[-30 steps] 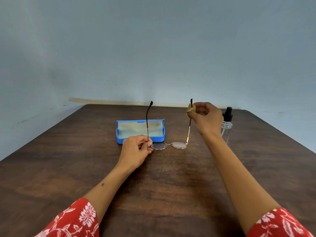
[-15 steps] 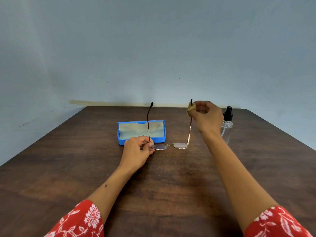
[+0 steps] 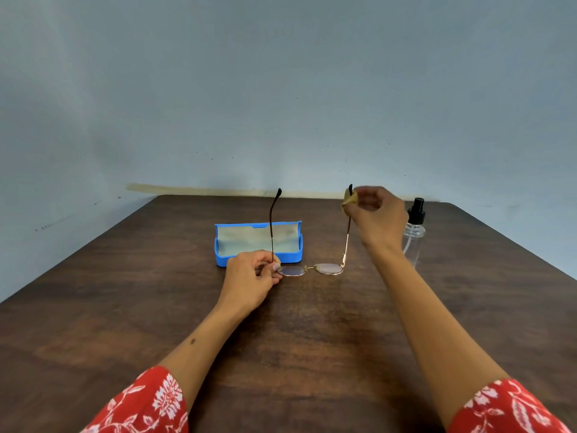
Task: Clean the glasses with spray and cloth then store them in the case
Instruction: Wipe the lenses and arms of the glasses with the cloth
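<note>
Gold-rimmed glasses [image 3: 327,268] stand lenses-down on the dark wooden table [image 3: 312,339], both temple arms pointing up. My left hand [image 3: 253,276] pinches the frame at the left hinge. My right hand [image 3: 374,217] pinches a small tan cloth [image 3: 347,200] around the dark tip of the right temple arm. Behind my left hand lies the blue case [image 3: 224,259], lid open, showing a grey lining. A clear spray bottle [image 3: 413,235] with a black nozzle stands just right of my right hand, partly hidden by my wrist.
The table meets a pale blue wall [image 3: 281,89] at its far edge. A tan strip [image 3: 187,189] runs along the wall behind the table. Red floral sleeves [image 3: 146,404] show at the bottom corners.
My right hand with the cloth has stayed near the top of the right temple arm, shifting only slightly. My left hand keeps its pinch at the left hinge.
</note>
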Demonstrator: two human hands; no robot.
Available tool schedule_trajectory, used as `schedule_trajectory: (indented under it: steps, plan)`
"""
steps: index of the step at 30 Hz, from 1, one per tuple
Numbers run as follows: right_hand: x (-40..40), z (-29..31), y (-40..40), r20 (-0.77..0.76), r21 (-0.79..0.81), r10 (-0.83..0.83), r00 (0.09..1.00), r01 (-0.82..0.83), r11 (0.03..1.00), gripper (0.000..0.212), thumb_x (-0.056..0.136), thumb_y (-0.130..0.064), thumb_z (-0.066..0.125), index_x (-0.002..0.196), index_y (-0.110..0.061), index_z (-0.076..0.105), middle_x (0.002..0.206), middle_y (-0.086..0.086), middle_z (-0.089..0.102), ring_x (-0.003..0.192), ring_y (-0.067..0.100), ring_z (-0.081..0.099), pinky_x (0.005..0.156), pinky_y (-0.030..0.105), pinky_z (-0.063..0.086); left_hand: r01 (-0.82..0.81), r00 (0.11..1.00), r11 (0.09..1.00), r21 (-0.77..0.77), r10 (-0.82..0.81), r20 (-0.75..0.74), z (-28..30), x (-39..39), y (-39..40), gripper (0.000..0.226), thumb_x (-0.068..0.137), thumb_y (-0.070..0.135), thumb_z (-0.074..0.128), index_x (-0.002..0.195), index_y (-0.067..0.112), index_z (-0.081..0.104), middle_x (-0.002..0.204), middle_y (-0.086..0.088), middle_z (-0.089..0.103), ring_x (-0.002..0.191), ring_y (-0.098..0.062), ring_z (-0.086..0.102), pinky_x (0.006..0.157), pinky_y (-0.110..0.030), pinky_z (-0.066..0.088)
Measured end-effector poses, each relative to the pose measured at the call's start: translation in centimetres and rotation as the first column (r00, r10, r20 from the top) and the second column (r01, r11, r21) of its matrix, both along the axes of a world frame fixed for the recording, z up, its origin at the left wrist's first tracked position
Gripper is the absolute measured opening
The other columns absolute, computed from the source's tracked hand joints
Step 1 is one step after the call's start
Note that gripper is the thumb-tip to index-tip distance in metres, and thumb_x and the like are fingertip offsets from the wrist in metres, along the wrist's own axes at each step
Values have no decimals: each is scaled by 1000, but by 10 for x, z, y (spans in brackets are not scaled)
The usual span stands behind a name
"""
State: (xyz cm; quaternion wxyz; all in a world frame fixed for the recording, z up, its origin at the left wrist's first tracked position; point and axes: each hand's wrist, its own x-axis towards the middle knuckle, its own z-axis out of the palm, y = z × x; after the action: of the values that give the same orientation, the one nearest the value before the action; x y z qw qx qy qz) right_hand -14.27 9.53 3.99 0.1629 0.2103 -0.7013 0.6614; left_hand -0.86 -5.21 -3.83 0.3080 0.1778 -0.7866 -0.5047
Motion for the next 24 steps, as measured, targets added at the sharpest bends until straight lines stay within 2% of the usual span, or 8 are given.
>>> schedule_trajectory:
  steps: [4, 6, 9, 12, 14, 16, 21, 24]
  plan:
    - [2, -29, 4, 144, 142, -15, 989, -6, 990, 20, 70, -10, 75, 73, -26, 63, 68, -11, 64, 68, 9, 63, 74, 31, 54, 5, 1000, 1000, -6, -5, -2, 1, 1, 0, 25, 87, 3, 60, 76, 24, 66, 75, 2, 71, 70, -3, 71, 70, -17, 57]
    - [3, -39, 6, 221, 225, -7, 975, -44, 973, 18, 68, -11, 76, 77, -22, 65, 72, -5, 66, 76, 16, 66, 79, 36, 56, 4, 1000, 1000, -6, -4, -1, 1, 1, 1, 24, 87, 3, 60, 77, 23, 66, 76, 1, 71, 70, -3, 70, 70, -17, 57]
    - [3, -29, 5, 162, 204, -13, 987, -20, 979, 19, 68, -11, 76, 75, -25, 65, 71, -8, 66, 73, 10, 65, 77, 32, 54, 3, 1000, 1000, 7, -3, -6, 1, 2, 1, 24, 88, 2, 60, 77, 22, 66, 76, -1, 71, 69, -3, 70, 68, -15, 56]
    - [4, -8, 3, 26, 47, -4, 1000, 3, 999, 26, 70, -7, 73, 74, -30, 62, 68, -16, 63, 64, -5, 60, 67, 22, 51, -1, 1000, 1000, -11, 1, 9, 1, 1, 0, 23, 87, 3, 61, 78, 24, 66, 77, 1, 71, 71, -3, 70, 70, -17, 57]
    - [5, -3, 2, -16, -13, -4, 1000, 4, 1000, 24, 72, -5, 72, 80, -27, 64, 69, -16, 64, 62, -7, 60, 64, 17, 52, 3, 1000, 1000, -10, -3, 6, 1, 1, 0, 24, 87, 3, 61, 77, 25, 66, 76, 2, 71, 70, -2, 70, 71, -17, 57]
    - [6, -10, 2, 5, 14, -13, 1000, 13, 1000, 19, 74, -6, 71, 81, -23, 64, 69, -13, 64, 65, -3, 61, 67, 21, 52, 2, 1000, 1000, -6, -2, 0, 1, 1, 0, 25, 87, 3, 61, 76, 25, 66, 75, 2, 71, 70, -3, 70, 72, -18, 57]
    - [9, -36, 5, 185, 261, -12, 983, -37, 965, 15, 72, -13, 75, 79, -21, 64, 71, -6, 64, 77, 15, 65, 76, 30, 53, 2, 1000, 1000, 25, -1, -10, 1, 2, 1, 18, 87, 2, 61, 80, 17, 68, 76, 0, 71, 70, -5, 71, 69, -17, 57]
    - [8, -30, 4, 137, 214, -18, 990, -12, 977, 15, 73, -14, 75, 76, -23, 64, 70, -8, 64, 75, 13, 65, 75, 27, 52, 6, 1000, 1000, 18, -6, -11, 1, 2, 1, 23, 87, 2, 61, 76, 22, 66, 76, -1, 72, 70, -6, 71, 69, -18, 57]
